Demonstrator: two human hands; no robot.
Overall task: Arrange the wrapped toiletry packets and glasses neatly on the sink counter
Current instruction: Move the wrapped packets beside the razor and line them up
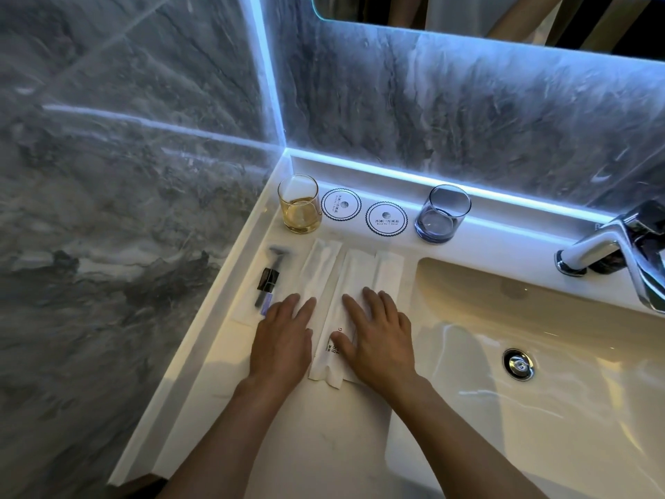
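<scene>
A person's left hand (pixel 282 340) and right hand (pixel 378 340) lie flat, fingers (pixel 370 300) spread and grasping nothing, pressing 3 white wrapped packets (pixel 354 271) side by side on the worktop (pixel 316 444), long axes pointing toward the back wall (apparently squaring their edges); 2 glasses (pixel 299 203) flank 2 coasters (pixel 386 218) behind.

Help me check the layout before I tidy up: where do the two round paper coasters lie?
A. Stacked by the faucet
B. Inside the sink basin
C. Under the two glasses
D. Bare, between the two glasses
D: both coasters lie bare on the counter between the amber glass and the blue glass.
</scene>
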